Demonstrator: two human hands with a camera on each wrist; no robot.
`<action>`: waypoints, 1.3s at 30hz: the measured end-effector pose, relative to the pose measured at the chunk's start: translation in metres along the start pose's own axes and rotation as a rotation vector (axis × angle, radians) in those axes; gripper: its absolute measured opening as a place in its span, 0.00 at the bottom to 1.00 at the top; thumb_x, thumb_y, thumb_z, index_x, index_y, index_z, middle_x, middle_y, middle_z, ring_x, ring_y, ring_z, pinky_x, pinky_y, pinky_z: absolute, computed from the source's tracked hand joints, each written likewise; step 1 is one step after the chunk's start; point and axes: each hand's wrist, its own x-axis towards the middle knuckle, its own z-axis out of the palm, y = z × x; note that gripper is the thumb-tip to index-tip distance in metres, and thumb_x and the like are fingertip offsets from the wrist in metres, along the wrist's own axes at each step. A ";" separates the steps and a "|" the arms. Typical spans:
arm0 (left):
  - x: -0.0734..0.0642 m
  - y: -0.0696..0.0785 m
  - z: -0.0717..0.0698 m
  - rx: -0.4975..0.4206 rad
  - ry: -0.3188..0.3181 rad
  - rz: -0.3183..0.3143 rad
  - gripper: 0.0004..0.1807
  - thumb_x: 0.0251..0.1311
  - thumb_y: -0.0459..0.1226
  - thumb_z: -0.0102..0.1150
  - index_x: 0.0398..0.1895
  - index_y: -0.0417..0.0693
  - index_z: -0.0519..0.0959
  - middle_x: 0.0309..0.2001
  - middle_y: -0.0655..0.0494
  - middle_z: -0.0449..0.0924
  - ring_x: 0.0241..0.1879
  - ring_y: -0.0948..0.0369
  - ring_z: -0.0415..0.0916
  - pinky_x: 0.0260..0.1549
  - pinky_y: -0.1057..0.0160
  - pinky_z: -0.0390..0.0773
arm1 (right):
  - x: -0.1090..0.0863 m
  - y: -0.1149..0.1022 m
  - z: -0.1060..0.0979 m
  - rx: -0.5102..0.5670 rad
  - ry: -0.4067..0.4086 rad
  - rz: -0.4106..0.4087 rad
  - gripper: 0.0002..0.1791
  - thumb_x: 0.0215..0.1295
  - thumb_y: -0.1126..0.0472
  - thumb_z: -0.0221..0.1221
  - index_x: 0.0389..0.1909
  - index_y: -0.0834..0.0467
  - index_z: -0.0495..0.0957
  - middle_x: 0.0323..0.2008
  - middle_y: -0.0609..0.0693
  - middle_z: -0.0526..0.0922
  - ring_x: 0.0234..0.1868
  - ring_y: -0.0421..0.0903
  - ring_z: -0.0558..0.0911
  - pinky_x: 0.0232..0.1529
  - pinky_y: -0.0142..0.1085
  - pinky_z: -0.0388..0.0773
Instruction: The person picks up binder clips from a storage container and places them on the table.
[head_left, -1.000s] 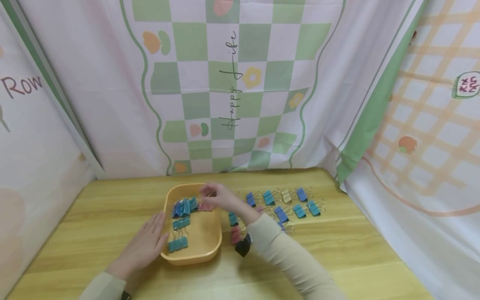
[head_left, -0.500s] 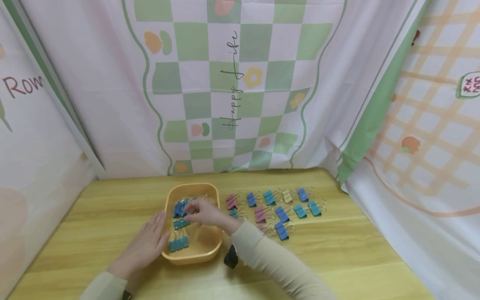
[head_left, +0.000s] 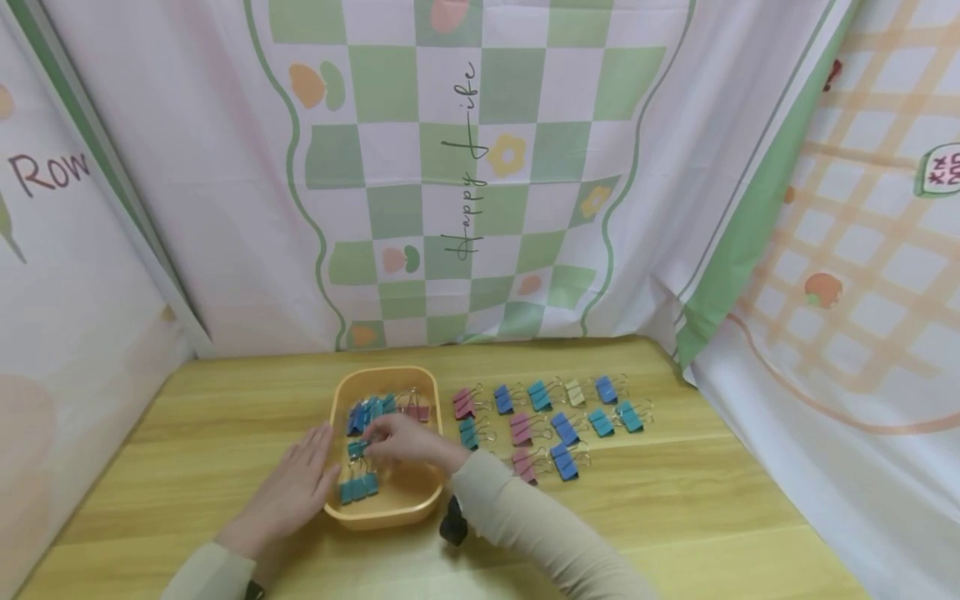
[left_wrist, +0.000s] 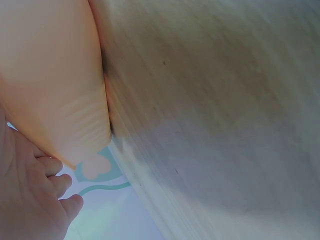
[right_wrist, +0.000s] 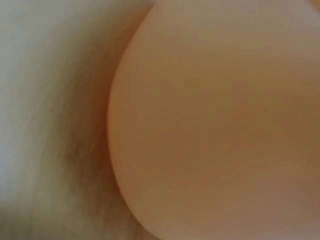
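Note:
An orange-yellow plastic tray [head_left: 390, 510] stands on the wooden table, and my left hand [head_left: 288, 483] lies along its left side with straight fingers on the rim. In the left wrist view those fingertips [left_wrist: 60, 185] show beside the tray wall [left_wrist: 55, 90]. My right hand [head_left: 405, 440] reaches into the tray, thumb and fingers pinching at a teal binder clip [head_left: 356, 448] in the middle row; the hand hides part of that row. Behind it are blue and teal binder clips [head_left: 370, 411] and pink binder clips [head_left: 416, 412]. Nearer stand teal binder clips [head_left: 358, 487].
Right of the tray, several binder clips lie in loose rows on the table [head_left: 675, 508]: pink [head_left: 464, 402], blue [head_left: 564, 461], teal [head_left: 630, 416] and a yellow one [head_left: 574, 392]. The right forearm covers part of the nearest row. Patterned curtains [head_left: 480, 192] enclose the table.
My right hand has left the pink clips at the tray's back right and moved left and nearer to the middle teal clips. My left hand has stayed on the rim.

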 end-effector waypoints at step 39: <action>0.000 -0.001 0.002 -0.002 0.007 -0.001 0.33 0.71 0.46 0.34 0.68 0.29 0.47 0.69 0.37 0.44 0.67 0.41 0.43 0.62 0.44 0.48 | -0.036 -0.013 -0.051 0.061 0.164 -0.038 0.05 0.61 0.67 0.57 0.34 0.65 0.79 0.31 0.57 0.81 0.27 0.47 0.81 0.34 0.44 0.81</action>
